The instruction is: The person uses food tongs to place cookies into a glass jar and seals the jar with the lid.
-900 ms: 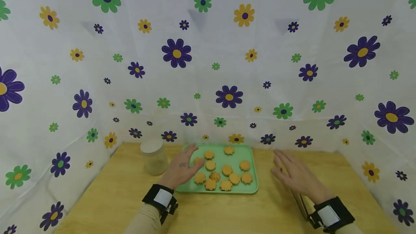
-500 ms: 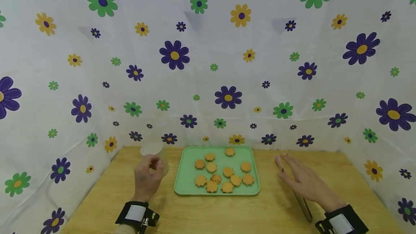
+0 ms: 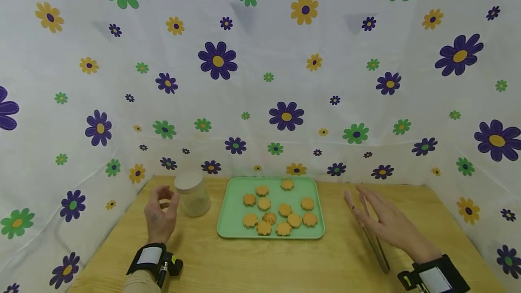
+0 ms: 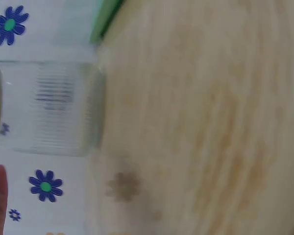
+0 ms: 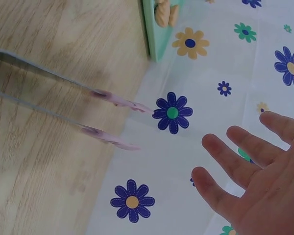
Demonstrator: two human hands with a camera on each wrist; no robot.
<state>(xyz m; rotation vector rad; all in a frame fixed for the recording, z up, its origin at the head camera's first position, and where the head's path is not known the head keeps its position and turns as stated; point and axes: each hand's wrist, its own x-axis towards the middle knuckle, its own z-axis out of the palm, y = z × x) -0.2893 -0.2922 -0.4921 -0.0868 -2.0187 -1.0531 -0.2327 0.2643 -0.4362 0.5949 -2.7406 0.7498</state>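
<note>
Two hands hover: left hand point(image 3: 159, 214), fingers loosely curled and empty, beside the jar point(image 3: 192, 193); right hand point(image 3: 386, 221) spread flat above the tongs point(image 3: 372, 238). Eleven cookies point(image 3: 264, 203) lie on the green tray point(image 3: 232, 214).

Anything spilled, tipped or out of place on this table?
Nothing stands out. The flower-shaped orange cookies all lie on the mint-green tray, the lidded clear glass jar stands upright, and the metal tongs lie flat on the wood.
</note>
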